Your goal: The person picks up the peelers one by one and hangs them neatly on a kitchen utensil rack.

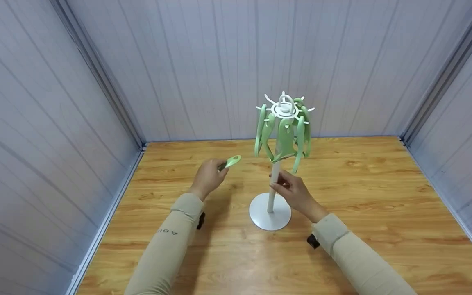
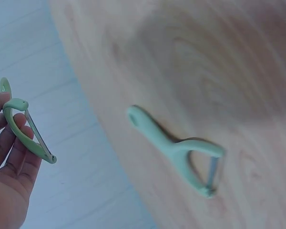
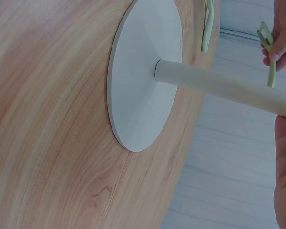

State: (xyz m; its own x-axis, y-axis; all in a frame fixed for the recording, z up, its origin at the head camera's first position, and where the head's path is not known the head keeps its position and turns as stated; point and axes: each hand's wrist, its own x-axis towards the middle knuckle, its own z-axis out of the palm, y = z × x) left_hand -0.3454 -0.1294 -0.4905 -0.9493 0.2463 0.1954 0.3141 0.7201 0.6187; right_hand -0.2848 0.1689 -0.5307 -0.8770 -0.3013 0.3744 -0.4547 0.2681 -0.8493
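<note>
My left hand pinches a light green Y-shaped peeler by its handle, above the table and left of the stand. The peeler's blade end shows in the left wrist view, while the head view shows mostly its holed handle end. My right hand grips the white pole of an upright stand, below the green utensils that hang from its hooks. A second green peeler lies flat on the table; my left hand and arm hide it in the head view.
The stand's round white base rests on the wood-grain table. Several white hooks ring the stand's top, some bare, under a loop. Pale panelled walls enclose the table at the back and both sides.
</note>
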